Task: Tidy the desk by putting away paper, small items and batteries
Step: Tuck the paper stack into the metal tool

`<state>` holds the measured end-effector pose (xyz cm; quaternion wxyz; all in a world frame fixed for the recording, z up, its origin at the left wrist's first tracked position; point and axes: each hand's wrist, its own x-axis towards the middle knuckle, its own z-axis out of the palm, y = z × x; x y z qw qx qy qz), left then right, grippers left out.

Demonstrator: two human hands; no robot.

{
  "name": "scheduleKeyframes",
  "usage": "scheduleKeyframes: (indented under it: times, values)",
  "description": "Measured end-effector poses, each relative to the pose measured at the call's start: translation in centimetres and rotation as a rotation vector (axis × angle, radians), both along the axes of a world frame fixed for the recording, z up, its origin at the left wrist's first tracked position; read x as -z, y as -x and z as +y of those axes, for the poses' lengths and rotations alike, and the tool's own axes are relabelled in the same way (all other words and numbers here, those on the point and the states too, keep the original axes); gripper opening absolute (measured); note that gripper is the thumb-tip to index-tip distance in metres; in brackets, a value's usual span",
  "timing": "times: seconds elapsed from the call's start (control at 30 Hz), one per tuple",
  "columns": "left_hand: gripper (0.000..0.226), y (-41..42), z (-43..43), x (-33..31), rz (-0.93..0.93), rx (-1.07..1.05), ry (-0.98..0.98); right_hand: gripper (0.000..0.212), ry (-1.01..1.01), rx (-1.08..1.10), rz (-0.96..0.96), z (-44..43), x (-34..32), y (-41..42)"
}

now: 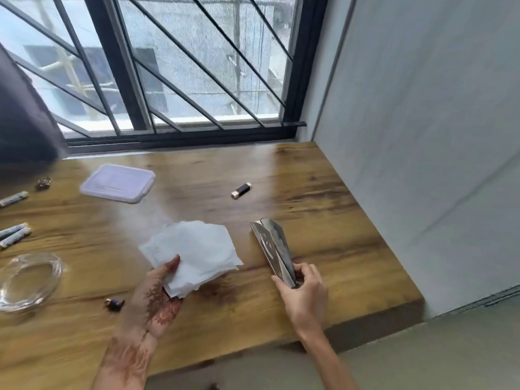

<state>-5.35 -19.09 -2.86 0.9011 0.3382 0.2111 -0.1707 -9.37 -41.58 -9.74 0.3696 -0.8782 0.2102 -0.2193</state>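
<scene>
Gripping a stack of white paper [197, 249] with the left hand [159, 294], thumb on top and fingers curled underneath at the near corner. Held low over the middle of the wooden desk [323, 198]; hard to tell whether touching the wood or just above it.

Pinching the near end of a dark folded sheet [274, 249] with the right hand [305, 285], fingers curled round it. Just to the right of the paper and apart from it, with the far end pointing toward the window [197, 66].

Farther back on the desk, a small black USB stick [241, 191], lying alone. To the left of that, a flat clear plastic lid [118, 182].

At the left edge, two batteries [14, 233] side by side, with a single battery [13, 198] beyond them and a small binder clip [43, 182] close by.

Nearer on the left, a round glass dish [28, 280]. Between the dish and the left hand, a small dark item [114, 304], too blurred to name.

Behind the desk, bars across the window. At far left, a dark curtain [25, 122]; on the right, a pale wall [422, 136].
</scene>
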Motion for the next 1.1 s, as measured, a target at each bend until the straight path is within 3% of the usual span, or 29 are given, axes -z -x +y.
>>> scheduleKeyframes:
  times: [0.07, 0.1, 0.17, 0.27, 0.33, 0.47, 0.53, 0.57, 0.63, 0.7, 0.8, 0.93, 1.1]
  values:
    - [0.069, 0.1, 0.0, -0.1, -0.011, 0.002, 0.009, 0.034, 0.002, 0.011, 0.004, 0.2, 0.2, 0.2]
    - [0.060, 0.1, -0.1, -0.3, -0.035, 0.015, 0.016, 0.034, 0.003, 0.019, 0.006, 0.3, 0.2, 0.2]
    - [0.020, 0.1, -0.2, -0.5, -0.045, 0.034, 0.014, 0.034, -0.003, 0.039, 0.020, 0.5, 0.1, 0.4]
    - [0.032, -0.5, -0.4, -0.5, -0.078, 0.036, -0.012, 0.035, -0.001, 0.024, 0.050, 0.5, -0.1, 0.6]
    - [0.025, -0.7, -0.6, -0.9, -0.082, 0.073, 0.000, 0.042, -0.026, -0.013, 0.064, 0.6, -0.8, 0.8]
    - [0.052, -1.5, -0.7, -1.4, -0.103, 0.155, -0.054, 0.066, -0.140, -0.017, -0.055, 0.7, -4.5, 1.1]
    - [0.052, -1.8, -1.1, -1.9, -0.135, 0.222, -0.082, 0.066, -0.346, -0.071, -0.118, 1.0, -7.3, 0.9]
    - [0.041, -2.0, -1.5, -2.4, -0.142, 0.251, -0.083, 0.070, -0.527, -0.124, -0.119, 1.1, -8.6, 0.6]
    - [0.030, -2.6, -2.3, -3.4, -0.168, 0.311, -0.058, 0.092, -0.867, -0.237, -0.054, 1.2, -10.3, -0.4]
    - [0.057, -3.5, -3.1, -4.6, -0.230, 0.423, -0.073, 0.103, -1.080, -0.320, 0.071, 1.2, -11.6, -1.4]
    - [0.059, -5.0, -3.8, -5.9, -0.315, 0.580, -0.110, 0.075, -1.244, -0.504, 0.111, 0.8, -12.6, -1.8]
    - [0.018, -7.1, -4.9, -7.1, -0.358, 0.725, -0.184, 0.045, -1.357, -0.481, -0.051, 0.5, -13.6, -1.2]
    - [0.061, -9.5, -6.3, -7.0, -0.500, 0.906, -0.383, 0.039, -1.135, -0.208, -0.117, -0.2, -13.5, -1.2]
